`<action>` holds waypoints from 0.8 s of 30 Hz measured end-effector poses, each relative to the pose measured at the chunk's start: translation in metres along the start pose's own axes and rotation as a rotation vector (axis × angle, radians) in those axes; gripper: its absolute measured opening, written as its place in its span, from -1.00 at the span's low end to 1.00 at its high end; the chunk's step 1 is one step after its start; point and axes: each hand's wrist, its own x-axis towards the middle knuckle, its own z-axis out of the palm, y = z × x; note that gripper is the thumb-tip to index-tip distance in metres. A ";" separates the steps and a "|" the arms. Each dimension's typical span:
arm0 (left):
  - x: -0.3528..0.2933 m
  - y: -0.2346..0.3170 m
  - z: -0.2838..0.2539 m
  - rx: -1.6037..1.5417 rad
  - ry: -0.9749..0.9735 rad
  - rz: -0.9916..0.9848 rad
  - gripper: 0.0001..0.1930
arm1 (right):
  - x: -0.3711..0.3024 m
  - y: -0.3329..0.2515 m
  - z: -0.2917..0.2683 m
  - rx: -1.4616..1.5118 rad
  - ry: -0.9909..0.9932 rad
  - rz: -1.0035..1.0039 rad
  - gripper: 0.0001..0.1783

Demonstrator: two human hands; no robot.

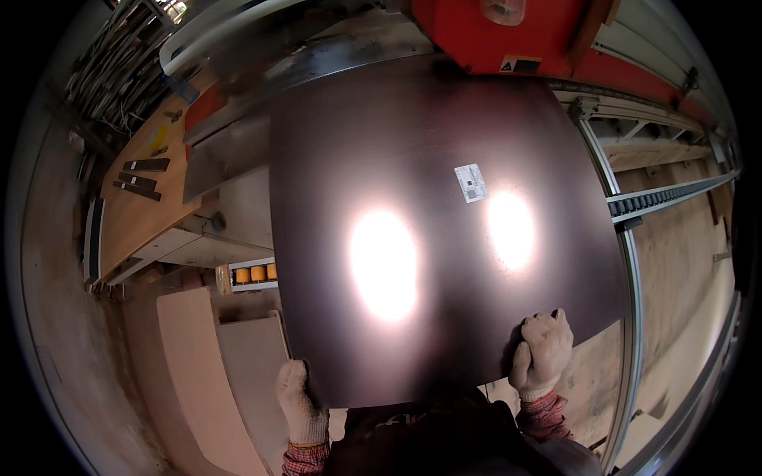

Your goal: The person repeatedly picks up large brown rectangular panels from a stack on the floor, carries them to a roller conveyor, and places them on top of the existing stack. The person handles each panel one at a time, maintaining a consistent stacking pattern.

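Note:
A large dark, glossy panel (444, 278) lies flat in front of me, with two bright light reflections on it. A small white label (471, 183) is stuck on its surface. At the panel's near left corner, my left hand (301, 404) in a pale knit glove is closed on the edge. My right hand (543, 354), gloved the same way, grips the near edge further right, its bent fingers on the top face. The undersides of both grips are hidden by the panel.
Beyond the panel stands a red machine housing (508, 40). A metal rail with rollers (671, 197) runs out to the right. Left are a wooden table (147, 210) with several dark strips, orange rollers (254, 274) and a pale board (198, 357) lower down.

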 end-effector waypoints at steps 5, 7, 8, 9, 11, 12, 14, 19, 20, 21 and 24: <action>-0.025 -0.021 0.044 0.021 -0.104 -0.053 -0.82 | -0.022 0.051 -0.023 -0.101 0.115 -0.009 -0.82; -0.032 -0.042 0.050 0.000 -0.138 -0.016 -0.83 | -0.028 0.060 -0.039 -0.114 0.022 0.058 -0.77; -0.032 -0.051 0.054 0.447 -0.182 0.363 -0.83 | -0.023 0.061 -0.044 -0.163 0.025 0.075 -0.77; -0.032 -0.056 0.062 0.492 -0.202 0.412 -0.83 | -0.019 0.058 -0.049 -0.211 0.029 0.092 -0.76; -0.040 -0.068 0.085 0.175 -0.224 0.170 -0.81 | -0.030 0.013 -0.067 -0.054 0.094 0.100 -0.65; -0.048 -0.073 0.098 -0.185 -0.216 -0.113 -0.80 | -0.032 -0.011 -0.060 0.081 0.155 0.025 -0.69; -0.063 -0.073 0.122 -0.196 -0.277 -0.169 -0.80 | -0.033 -0.045 -0.035 0.449 -0.016 -0.116 -0.80; -0.056 -0.118 0.134 0.470 -0.624 0.899 -0.71 | -0.026 -0.061 0.022 0.410 0.020 -0.016 -0.81; -0.062 -0.124 0.131 0.611 -0.690 0.848 -0.69 | -0.026 -0.055 0.023 0.331 0.187 -0.044 -0.82; -0.069 -0.129 0.129 0.747 -0.745 0.781 -0.66 | -0.023 -0.046 0.023 0.307 0.190 -0.008 -0.81; -0.071 -0.133 0.129 0.445 -0.927 -0.232 -0.57 | -0.030 -0.016 0.005 0.225 0.063 0.141 -0.77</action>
